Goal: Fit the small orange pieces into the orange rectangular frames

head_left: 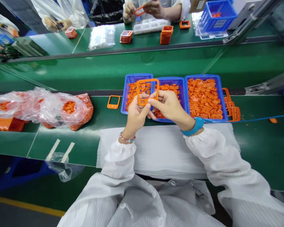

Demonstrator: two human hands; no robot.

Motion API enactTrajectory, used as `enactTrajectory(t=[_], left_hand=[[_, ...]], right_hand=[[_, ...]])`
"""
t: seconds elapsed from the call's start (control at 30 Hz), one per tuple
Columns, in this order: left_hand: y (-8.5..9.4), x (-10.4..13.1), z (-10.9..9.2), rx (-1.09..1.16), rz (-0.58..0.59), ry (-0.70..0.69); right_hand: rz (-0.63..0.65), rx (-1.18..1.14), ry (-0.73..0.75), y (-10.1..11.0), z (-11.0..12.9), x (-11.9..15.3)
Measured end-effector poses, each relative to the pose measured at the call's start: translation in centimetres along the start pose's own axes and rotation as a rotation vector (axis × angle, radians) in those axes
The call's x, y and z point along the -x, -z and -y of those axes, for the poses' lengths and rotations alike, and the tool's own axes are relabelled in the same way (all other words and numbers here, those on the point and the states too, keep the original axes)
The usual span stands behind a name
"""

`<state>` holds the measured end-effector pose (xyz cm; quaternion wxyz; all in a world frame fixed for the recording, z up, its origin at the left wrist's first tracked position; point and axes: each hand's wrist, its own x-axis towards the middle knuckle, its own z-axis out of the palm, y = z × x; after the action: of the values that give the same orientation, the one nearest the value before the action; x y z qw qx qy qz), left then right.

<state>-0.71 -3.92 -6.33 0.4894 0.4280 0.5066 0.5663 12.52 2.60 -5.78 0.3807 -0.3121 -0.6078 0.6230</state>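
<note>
Green worktop (85,142) carrying three blue bins (203,77) of orange parts, clear bag (42,107) lying left. Left hand (136,115) and right hand (169,107) both pinching one orange frame (147,91) — fingers clamped on its lower edge — holding it upright above the bins.

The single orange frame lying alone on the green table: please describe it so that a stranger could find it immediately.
Start at the row of three blue trays of orange parts in front of the person. Just left of the leftmost tray, the single orange frame lies flat on the green table. Unlike the frame held up by both hands, or the frames stacked right of the trays, nothing touches it.
</note>
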Motion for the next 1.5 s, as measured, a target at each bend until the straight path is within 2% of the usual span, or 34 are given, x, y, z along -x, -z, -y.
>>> enactTrajectory(t=[0.17, 0.3, 0.5, 0.7, 0.87, 1.03, 1.13, 1.2, 1.27, 1.4, 1.5], left_hand=[[0.0, -0.1, 0.2, 0.007, 0.034, -0.053], [0.0, -0.2, 0.2, -0.034, -0.014, -0.069], [-0.1, -0.1, 0.3, -0.027, -0.038, -0.096], [-0.1, -0.4, 1.3, -0.042, -0.119, -0.142], [-0.5, -0.3, 1.8, -0.078, -0.191, -0.173], [-0.2, -0.5, 1.6, -0.083, -0.131, -0.148], [1.2, -1.2, 1.3, -0.119, -0.196, -0.169], [2.3, -1.8, 1.1, -0.259, -0.267, -0.178], [3.2, -2.4, 0.8, -0.557, -0.252, -0.149], [3.2, -3.6, 0.0, -1.208, -0.025, 0.033], [2.3, -4.4, -0.3, -1.368, 0.083, 0.17]], right_hand=[[0.076, -0.109, -0.078, 0.2, 0.6, 0.0], [0.066, -0.168, -0.14, -0.1, 0.6, 0.0], [0.084, -0.183, -0.147, -0.7, 0.2, 0.3], [-0.044, -0.105, -0.026, -1.9, -1.5, 0.6], [-0.201, -0.012, 0.076, -2.8, -2.1, 0.9], [-0.182, 0.0, 0.077, -2.4, -1.9, 0.5], [-0.224, 0.012, 0.091, -1.5, -1.0, 0.1], [-0.263, -0.006, 0.083, -0.7, -0.2, -0.1], [-0.286, -0.014, 0.08, 0.0, 0.5, -0.1], [-0.294, -0.016, 0.101, 0.7, 1.4, 0.0], [-0.277, -0.018, 0.107, 0.6, 1.7, 0.2]])
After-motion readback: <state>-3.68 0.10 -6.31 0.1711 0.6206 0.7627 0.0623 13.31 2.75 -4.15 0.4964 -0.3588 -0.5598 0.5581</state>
